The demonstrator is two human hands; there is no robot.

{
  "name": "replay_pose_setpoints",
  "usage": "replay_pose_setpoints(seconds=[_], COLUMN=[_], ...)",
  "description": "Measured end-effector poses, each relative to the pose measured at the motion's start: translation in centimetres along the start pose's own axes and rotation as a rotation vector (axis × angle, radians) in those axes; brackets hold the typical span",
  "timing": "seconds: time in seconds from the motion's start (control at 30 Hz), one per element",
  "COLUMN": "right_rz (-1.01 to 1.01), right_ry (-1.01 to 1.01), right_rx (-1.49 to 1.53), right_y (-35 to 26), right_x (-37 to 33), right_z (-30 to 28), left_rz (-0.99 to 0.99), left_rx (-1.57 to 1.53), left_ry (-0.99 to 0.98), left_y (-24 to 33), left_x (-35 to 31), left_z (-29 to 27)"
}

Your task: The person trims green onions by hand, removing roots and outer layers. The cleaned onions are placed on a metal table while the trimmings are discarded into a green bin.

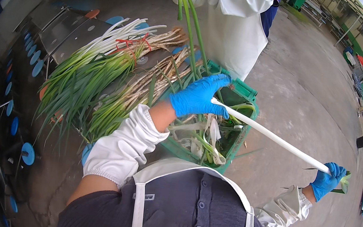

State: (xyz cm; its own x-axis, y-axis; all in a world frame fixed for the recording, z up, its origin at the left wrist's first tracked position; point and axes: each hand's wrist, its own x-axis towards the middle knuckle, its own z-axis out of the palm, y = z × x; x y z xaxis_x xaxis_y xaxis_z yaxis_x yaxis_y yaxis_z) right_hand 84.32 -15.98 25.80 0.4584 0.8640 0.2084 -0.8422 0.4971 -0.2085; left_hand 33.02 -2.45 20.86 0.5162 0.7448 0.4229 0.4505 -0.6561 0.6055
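Observation:
My right hand (328, 180), in a blue glove, is closed around a long white-stemmed leek (277, 139) near its green leaf end, out to the right. The stem slopes up leftward across the front of my body. Its pale root end sits in the gap between the thumb and fingers of my left hand (199, 96), also gloved in blue. Those fingers are spread, not wrapped round the stem. Below the left hand stands a green bin (233, 152) holding peeled leaf scraps (208, 139).
Cleaned leeks (86, 67) and unpeeled leeks (137, 80) with brown roots lie on a dark table (64, 30) to the left. Across from me a person in a white apron (228, 40) holds another leek (190, 12). Blue round stools (28, 153) line the left side.

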Motion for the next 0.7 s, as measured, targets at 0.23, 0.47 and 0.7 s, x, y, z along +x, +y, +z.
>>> replay_pose_setpoints(seconds=[0.23,0.47,0.7], right_rz=[-0.011,0.054,-0.175], right_ry=[0.04,0.129,0.291], right_rx=[-0.016,0.128,-0.135], right_y=[-0.5,-1.7,4.0], right_x=[1.0,1.9,1.3], right_z=[-1.8,-8.6,-10.4], left_rz=[-0.313,-0.284,-0.548], left_rx=[-0.332,-1.807,-0.306], left_ry=[-0.318,0.23,0.215], left_y=[-1.8,3.4,-3.1], left_x=[-3.0,-1.2,-2.0], left_z=[1.9,0.5,-5.7])
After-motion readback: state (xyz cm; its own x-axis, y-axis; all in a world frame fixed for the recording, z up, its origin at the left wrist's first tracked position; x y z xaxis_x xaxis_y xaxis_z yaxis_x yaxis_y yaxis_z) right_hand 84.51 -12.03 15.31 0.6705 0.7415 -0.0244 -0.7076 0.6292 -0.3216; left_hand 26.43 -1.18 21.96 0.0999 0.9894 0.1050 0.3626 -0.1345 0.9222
